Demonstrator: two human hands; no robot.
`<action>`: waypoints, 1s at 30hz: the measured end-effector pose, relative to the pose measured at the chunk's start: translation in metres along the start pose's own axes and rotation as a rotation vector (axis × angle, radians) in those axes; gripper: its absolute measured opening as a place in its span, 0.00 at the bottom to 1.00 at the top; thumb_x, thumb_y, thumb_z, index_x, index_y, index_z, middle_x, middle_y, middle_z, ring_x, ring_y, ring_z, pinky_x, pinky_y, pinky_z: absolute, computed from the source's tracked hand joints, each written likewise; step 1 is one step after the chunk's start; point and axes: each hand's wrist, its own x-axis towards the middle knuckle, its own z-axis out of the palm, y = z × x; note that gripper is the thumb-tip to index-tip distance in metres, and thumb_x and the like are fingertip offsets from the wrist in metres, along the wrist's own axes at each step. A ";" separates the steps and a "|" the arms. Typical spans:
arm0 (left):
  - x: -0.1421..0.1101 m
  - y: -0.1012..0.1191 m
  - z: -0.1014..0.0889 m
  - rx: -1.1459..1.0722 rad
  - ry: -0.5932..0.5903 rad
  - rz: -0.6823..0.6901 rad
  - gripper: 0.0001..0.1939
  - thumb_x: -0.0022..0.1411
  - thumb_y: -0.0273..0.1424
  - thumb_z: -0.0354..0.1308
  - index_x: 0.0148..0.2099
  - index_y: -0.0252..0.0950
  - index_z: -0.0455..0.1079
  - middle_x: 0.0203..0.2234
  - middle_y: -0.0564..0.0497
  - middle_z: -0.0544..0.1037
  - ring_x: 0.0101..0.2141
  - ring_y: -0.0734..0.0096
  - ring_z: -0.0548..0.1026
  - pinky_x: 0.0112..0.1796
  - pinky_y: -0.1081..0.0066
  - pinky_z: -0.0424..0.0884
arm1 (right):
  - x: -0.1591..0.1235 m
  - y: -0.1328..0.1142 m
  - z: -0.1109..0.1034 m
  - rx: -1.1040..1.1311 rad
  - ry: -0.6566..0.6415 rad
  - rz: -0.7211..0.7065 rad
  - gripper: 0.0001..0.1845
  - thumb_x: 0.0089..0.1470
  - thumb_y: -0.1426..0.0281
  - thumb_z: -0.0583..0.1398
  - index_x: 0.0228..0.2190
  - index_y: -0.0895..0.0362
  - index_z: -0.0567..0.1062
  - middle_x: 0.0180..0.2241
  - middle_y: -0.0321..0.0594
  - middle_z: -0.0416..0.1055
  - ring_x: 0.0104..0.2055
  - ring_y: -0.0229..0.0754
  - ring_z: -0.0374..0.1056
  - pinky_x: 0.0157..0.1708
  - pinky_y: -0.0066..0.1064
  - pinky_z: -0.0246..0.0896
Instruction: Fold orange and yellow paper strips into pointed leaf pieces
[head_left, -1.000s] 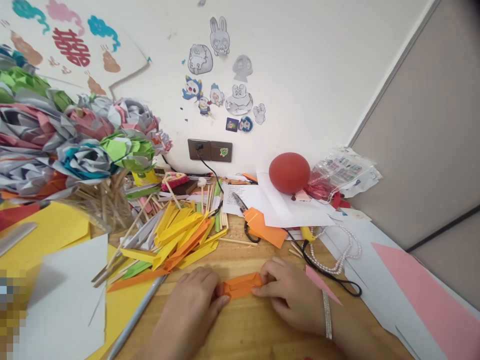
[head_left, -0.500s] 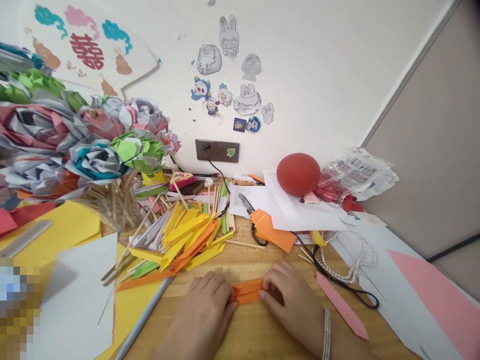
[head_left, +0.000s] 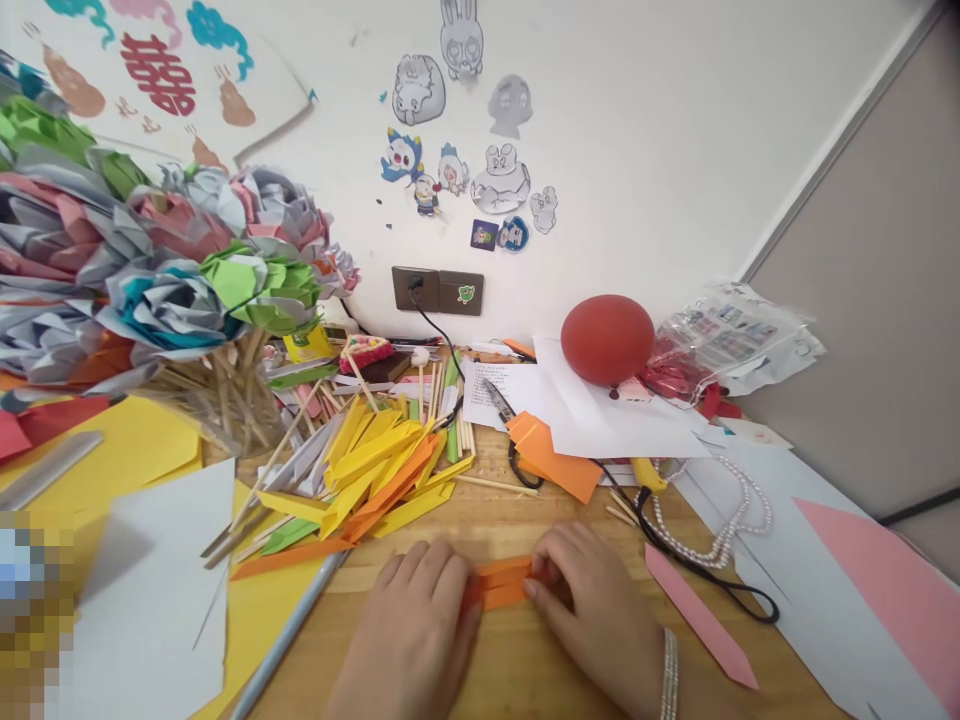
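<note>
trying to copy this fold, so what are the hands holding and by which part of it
A small folded orange paper strip: the left hand has its left end, the right hand its right end.

the single view looks out from the person's head, facing forward and down across the table (head_left: 510, 665) to the white wall (head_left: 645, 150) behind the red balloon (head_left: 607, 340). it sits close above the work: the left hand (head_left: 416, 620) and right hand (head_left: 592, 610) show large, nearer the lens than the balloon, their forearms leaving by the bottom edge. the view reaches wide, from paper flowers (head_left: 176, 305) left of the balloon to a grey panel (head_left: 862, 300) at its right, seen aslant.
</note>
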 end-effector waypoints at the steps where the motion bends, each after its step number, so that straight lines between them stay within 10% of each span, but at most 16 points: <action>1: -0.001 -0.001 0.001 -0.005 0.039 0.051 0.08 0.61 0.23 0.48 0.37 0.36 0.68 0.32 0.47 0.73 0.33 0.59 0.69 0.33 0.60 0.67 | 0.000 0.001 0.000 -0.003 0.012 -0.019 0.07 0.49 0.76 0.61 0.26 0.57 0.66 0.28 0.37 0.66 0.33 0.43 0.61 0.32 0.33 0.53; 14: 0.000 -0.009 0.000 0.171 0.121 0.456 0.15 0.63 0.20 0.45 0.48 0.34 0.66 0.32 0.50 0.76 0.33 0.64 0.70 0.40 0.64 0.66 | 0.008 0.007 -0.001 -0.251 0.234 -0.683 0.13 0.63 0.73 0.48 0.33 0.60 0.71 0.27 0.39 0.67 0.30 0.41 0.58 0.34 0.35 0.51; 23: 0.006 -0.010 0.004 0.005 0.065 0.394 0.11 0.64 0.21 0.44 0.35 0.34 0.67 0.28 0.50 0.71 0.29 0.65 0.68 0.32 0.65 0.66 | 0.005 0.007 0.003 -0.288 0.184 -0.654 0.12 0.58 0.78 0.51 0.25 0.59 0.70 0.25 0.40 0.65 0.29 0.41 0.56 0.33 0.34 0.52; 30: 0.019 -0.021 0.003 -0.199 -0.074 -0.020 0.10 0.59 0.29 0.52 0.25 0.37 0.62 0.26 0.52 0.69 0.30 0.66 0.68 0.31 0.69 0.66 | 0.011 0.004 0.002 0.052 0.065 -0.138 0.10 0.46 0.76 0.64 0.22 0.59 0.67 0.26 0.35 0.66 0.32 0.40 0.60 0.32 0.31 0.52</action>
